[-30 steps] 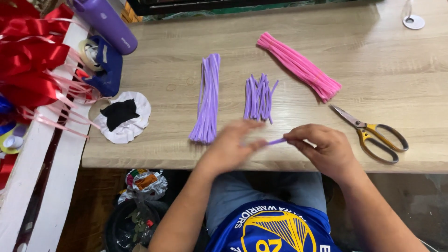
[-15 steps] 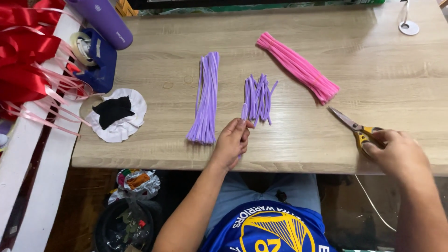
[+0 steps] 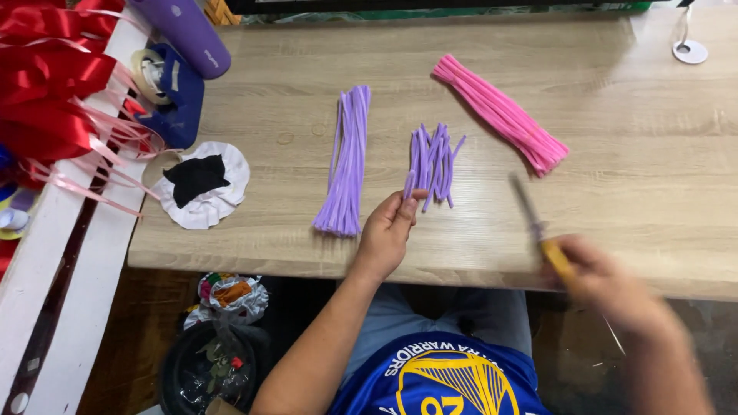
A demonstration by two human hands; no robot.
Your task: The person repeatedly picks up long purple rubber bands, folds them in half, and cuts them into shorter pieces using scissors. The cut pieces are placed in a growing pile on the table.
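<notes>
Now, with every place told from the short purple pile:
Short purple pile: a small heap of cut purple pipe-cleaner pieces (image 3: 432,163) lying near the middle of the wooden table (image 3: 292,107), the pieces fanned a little at their far ends.
Left hand: the left hand (image 3: 388,230) rests on the table at the near end of the pile, fingers loosely curled, thumb tip touching the nearest pieces; it is not closed around any of them.
Right hand: the right hand (image 3: 607,280) is well to the right of the pile, at the near table edge, blurred, and clamped around yellow handles.
Scissors: the scissors (image 3: 538,227) stand in that right hand, their blades slanting up and toward the pile; through the blur I cannot tell whether the blades are apart or together.
Long purple bundle: full-length purple pipe cleaners (image 3: 346,157) lie just left of the pile, running the same way.
Pink bundle: pink pipe cleaners (image 3: 500,114) lie to the right and farther back, set slantwise.
White cloth: a round white cloth with a black patch (image 3: 201,184) sits well left of the pile.
Tape dispenser: a blue tape dispenser (image 3: 173,88) stands farther left and back.
Red ribbon: red ribbon (image 3: 46,84) is heaped at the far left.
</notes>
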